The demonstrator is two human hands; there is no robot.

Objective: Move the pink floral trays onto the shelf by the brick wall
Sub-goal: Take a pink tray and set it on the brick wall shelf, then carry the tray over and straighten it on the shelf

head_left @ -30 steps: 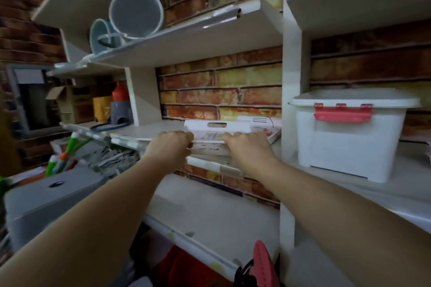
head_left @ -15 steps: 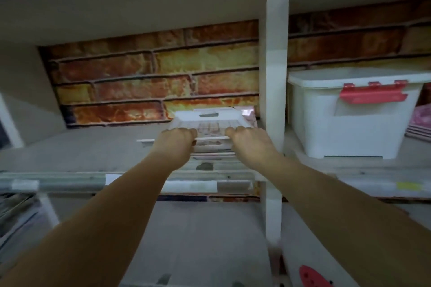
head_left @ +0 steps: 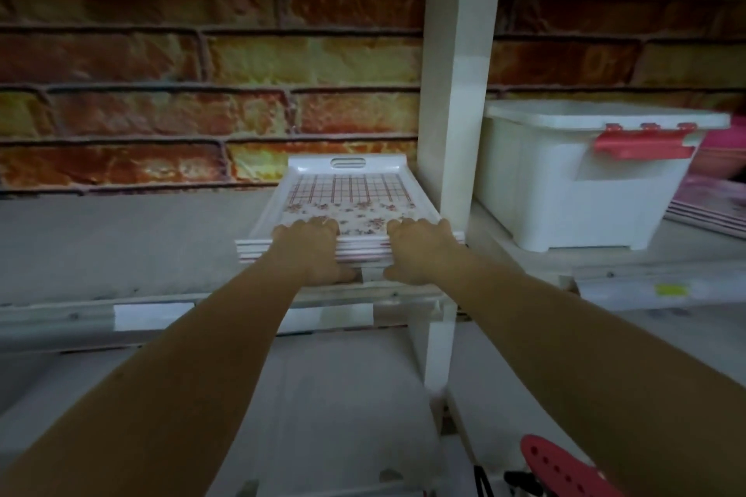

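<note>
Stack of pink floral trays (head_left: pixel 349 196) is seen lying flat on the shelf (head_left: pixel 121 238), at its right end, beside the white upright post (head_left: pixel 460 101); far rim near the brick wall (head_left: pixel 202 93). Near rim is gripped by left hand (head_left: pixel 313 250) and right hand (head_left: pixel 420 250), fingers curled over it, thumbs below. White lidded bin (head_left: pixel 581 182) stands in the next bay right.
</note>
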